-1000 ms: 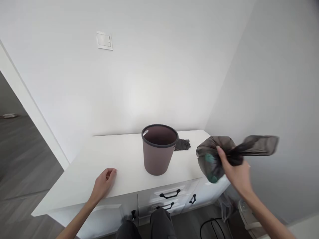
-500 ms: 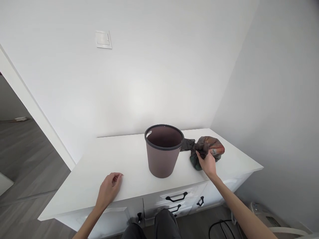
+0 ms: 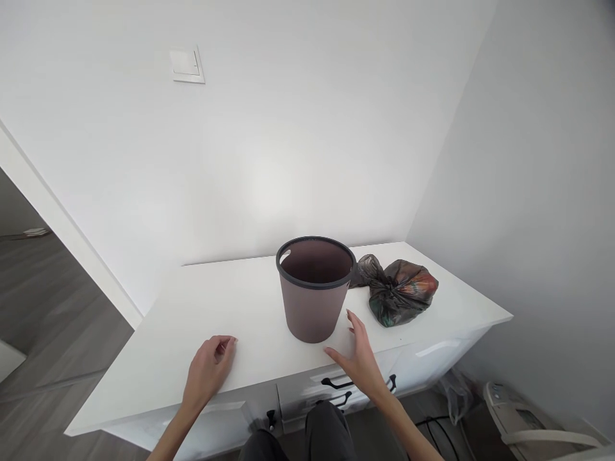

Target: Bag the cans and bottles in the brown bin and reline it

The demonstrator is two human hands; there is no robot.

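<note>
A brown-mauve trash bin [image 3: 311,314] with a dark rim stands upright on the white countertop, with nothing visible inside from this angle. My right hand [image 3: 354,358] hovers at the bin's lower right side, thumb and fingers spread, holding nothing. Farther right lies a knotted dark, see-through garbage bag [image 3: 403,294] with orange and green contents showing through. Its twisted top reaches left behind the bin. My left hand [image 3: 211,368] rests on the counter near the front edge, left of the bin, fingers curled in to the thumb with nothing visible in them.
The white cabinet's countertop [image 3: 225,294] runs along the wall, with black drawer handles [image 3: 336,383] below its front edge. A light switch [image 3: 187,64] is on the wall. On the floor at lower right are a beige appliance [image 3: 523,416], a black cable and a clear plastic bag [image 3: 454,394].
My right hand has let go of the garbage bag's knot and moved left to beside the bin, fingers spread. The bag's top now flops left. My left hand stays in place.
</note>
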